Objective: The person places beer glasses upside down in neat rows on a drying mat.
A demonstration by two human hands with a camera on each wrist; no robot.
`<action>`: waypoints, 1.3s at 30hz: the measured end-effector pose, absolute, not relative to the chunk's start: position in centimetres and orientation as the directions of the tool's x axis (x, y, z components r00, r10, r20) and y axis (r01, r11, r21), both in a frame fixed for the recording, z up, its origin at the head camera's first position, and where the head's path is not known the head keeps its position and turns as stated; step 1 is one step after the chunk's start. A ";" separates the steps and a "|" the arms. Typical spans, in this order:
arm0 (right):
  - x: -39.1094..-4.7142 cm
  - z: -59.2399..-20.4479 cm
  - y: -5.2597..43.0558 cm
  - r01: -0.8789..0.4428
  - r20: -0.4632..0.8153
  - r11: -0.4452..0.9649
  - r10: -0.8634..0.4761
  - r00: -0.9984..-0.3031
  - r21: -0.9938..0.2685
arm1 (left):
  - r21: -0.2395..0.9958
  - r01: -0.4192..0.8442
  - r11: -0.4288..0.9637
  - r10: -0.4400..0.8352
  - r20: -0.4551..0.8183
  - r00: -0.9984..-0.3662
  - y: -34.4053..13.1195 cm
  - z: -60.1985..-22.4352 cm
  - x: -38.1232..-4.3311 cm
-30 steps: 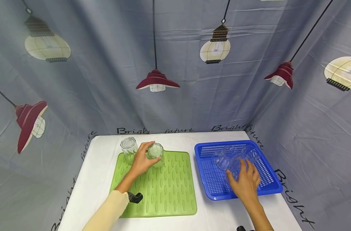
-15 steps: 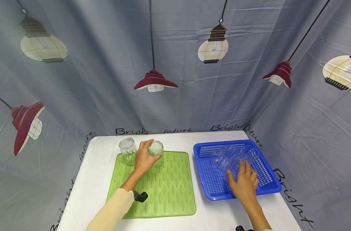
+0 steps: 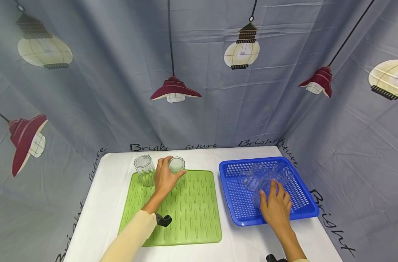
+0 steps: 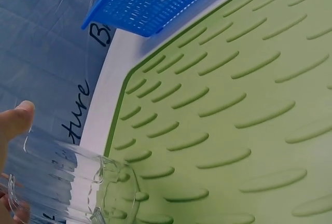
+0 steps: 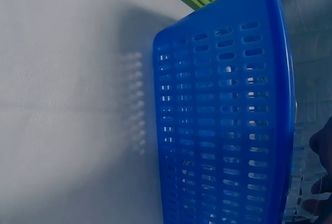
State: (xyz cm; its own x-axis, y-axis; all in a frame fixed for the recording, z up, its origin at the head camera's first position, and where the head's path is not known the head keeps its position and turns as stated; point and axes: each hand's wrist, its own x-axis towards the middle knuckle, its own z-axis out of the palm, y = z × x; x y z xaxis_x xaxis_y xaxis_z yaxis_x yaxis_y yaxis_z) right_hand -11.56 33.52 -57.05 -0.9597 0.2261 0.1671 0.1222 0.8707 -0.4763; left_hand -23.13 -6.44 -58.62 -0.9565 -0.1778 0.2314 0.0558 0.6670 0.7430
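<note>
The left hand (image 3: 166,178) has its thumb on one side of a clear glass (image 3: 177,165) and its fingers round the other side, so it is gripping it near the top. This glass is at the far part of the green mat (image 3: 192,214). I cannot tell if its low end touches the mat or is just above it. Another glass (image 3: 144,169) stands on the mat's far left corner, just beside the left hand.

The right hand (image 3: 277,205) is over the blue basket (image 3: 248,222), with its fingers bent and pointing down at the clear glasses (image 3: 251,181) inside. I cannot tell if it is gripping one or only touching. The glasses in there lie close together, and they are so see-through that they are hard to count. The mat and the basket sit on the white desk (image 3: 104,189).

The glass looks hard and stiff, so it should not squash. I think it is a bit heavy for its size, smooth, and slippery if wet. It could chip or crack if it bumps another one. The best place to hold it is round its sides, thumb across from the fingers, with a firm but gentle squeeze.
</note>
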 end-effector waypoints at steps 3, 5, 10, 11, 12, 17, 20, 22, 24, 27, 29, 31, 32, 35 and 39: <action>-11.5 -57.1 33.5 0.126 0.166 0.875 0.227 -0.960 -0.468 | 0.743 0.045 0.667 -0.188 0.226 -0.956 -6.1 -58.5 -23.2; -11.5 -57.2 33.6 0.128 0.167 0.878 0.228 -0.959 -0.462 | 0.745 0.041 0.666 -0.196 0.227 -0.954 -5.9 -58.4 -23.2; -11.6 -57.3 33.6 0.118 0.182 0.882 0.222 -0.958 -0.457 | 0.736 0.030 0.677 -0.219 0.240 -0.946 -5.7 -58.5 -23.3; -11.6 -57.3 33.5 0.114 0.186 0.883 0.220 -0.958 -0.456 | 0.731 0.027 0.682 -0.224 0.243 -0.944 -5.7 -58.6 -23.4; -11.6 -57.3 33.5 0.111 0.190 0.883 0.219 -0.957 -0.456 | 0.728 0.026 0.685 -0.228 0.248 -0.942 -5.7 -58.7 -23.4; -11.6 -57.3 33.5 0.110 0.192 0.884 0.217 -0.957 -0.454 | 0.725 0.029 0.688 -0.245 0.269 -0.931 -5.8 -59.0 -23.4; -11.5 -57.3 33.5 0.113 0.188 0.883 0.220 -0.957 -0.455 | 0.731 0.029 0.682 -0.247 0.267 -0.932 -5.9 -59.1 -23.3; -11.5 -57.3 33.5 0.112 0.190 0.884 0.219 -0.957 -0.454 | 0.738 0.027 0.674 -0.247 0.260 -0.933 -5.9 -59.1 -23.3; -11.5 -57.3 33.5 0.108 0.195 0.884 0.217 -0.957 -0.454 | 0.738 0.028 0.674 -0.247 0.261 -0.933 -5.9 -59.1 -23.2; -11.5 -57.3 33.5 0.099 0.206 0.886 0.212 -0.955 -0.453 | 0.736 0.034 0.676 -0.238 0.262 -0.935 -5.9 -59.1 -23.2; -11.5 -57.4 33.5 0.094 0.214 0.887 0.211 -0.954 -0.453 | 0.732 0.043 0.680 -0.228 0.267 -0.936 -5.9 -59.0 -23.2; -11.5 -57.4 33.6 0.090 0.221 0.887 0.209 -0.952 -0.452 | 0.729 0.050 0.683 -0.218 0.269 -0.938 -6.0 -59.0 -23.1; -11.5 -57.5 33.6 0.089 0.222 0.888 0.208 -0.952 -0.451 | 0.727 0.053 0.685 -0.214 0.270 -0.939 -6.0 -59.0 -23.1; -11.5 -57.5 33.5 0.090 0.218 0.888 0.208 -0.953 -0.452 | 0.721 0.060 0.690 -0.205 0.274 -0.940 -6.1 -59.0 -23.1; -11.5 -57.4 33.5 0.094 0.214 0.886 0.210 -0.954 -0.454 | 0.715 0.073 0.695 -0.190 0.281 -0.941 -6.1 -58.9 -23.0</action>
State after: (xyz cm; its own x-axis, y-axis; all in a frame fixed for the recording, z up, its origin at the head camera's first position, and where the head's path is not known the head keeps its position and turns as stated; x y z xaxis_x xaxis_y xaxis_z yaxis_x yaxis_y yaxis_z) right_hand -11.46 33.50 -57.42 -0.9540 0.2103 0.2136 0.0937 0.8862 -0.4537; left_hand -22.96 -6.09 -58.94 -0.9407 -0.1903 0.2807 0.0727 0.6953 0.7151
